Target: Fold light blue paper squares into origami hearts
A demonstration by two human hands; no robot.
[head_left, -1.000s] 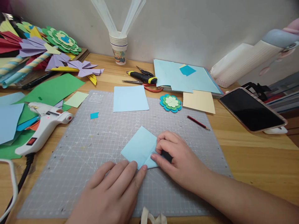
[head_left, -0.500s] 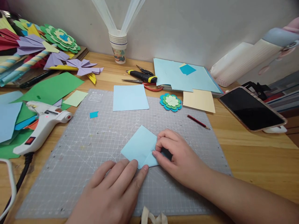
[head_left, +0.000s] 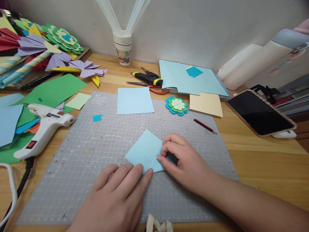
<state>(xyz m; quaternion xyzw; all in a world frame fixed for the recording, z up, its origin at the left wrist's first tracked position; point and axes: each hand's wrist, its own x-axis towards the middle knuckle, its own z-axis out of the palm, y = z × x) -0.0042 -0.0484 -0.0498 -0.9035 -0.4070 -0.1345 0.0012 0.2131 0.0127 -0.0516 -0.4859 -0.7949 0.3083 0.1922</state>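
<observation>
A folded light blue paper (head_left: 144, 149) lies on the grey cutting mat (head_left: 79, 180), one corner pointing away from me. My left hand (head_left: 118, 193) rests palm down at its near left edge, fingers spread, with fingertips on the paper and mat. At the paper's right side my right hand (head_left: 185, 164) has its fingers curled, thumb and fingertips pinching the folded part. The far right corner of the paper is hidden behind those fingers. Beyond it lies a flat light blue square (head_left: 135, 101).
A white glue gun (head_left: 45, 129) with a black cord sits left. Behind are scissors (head_left: 140, 83), a cutter (head_left: 147, 78), paper cups (head_left: 123, 51) and a paper stack (head_left: 173, 77). A layered paper flower (head_left: 177, 105), a pencil (head_left: 205, 126) and a phone (head_left: 260, 112) are right.
</observation>
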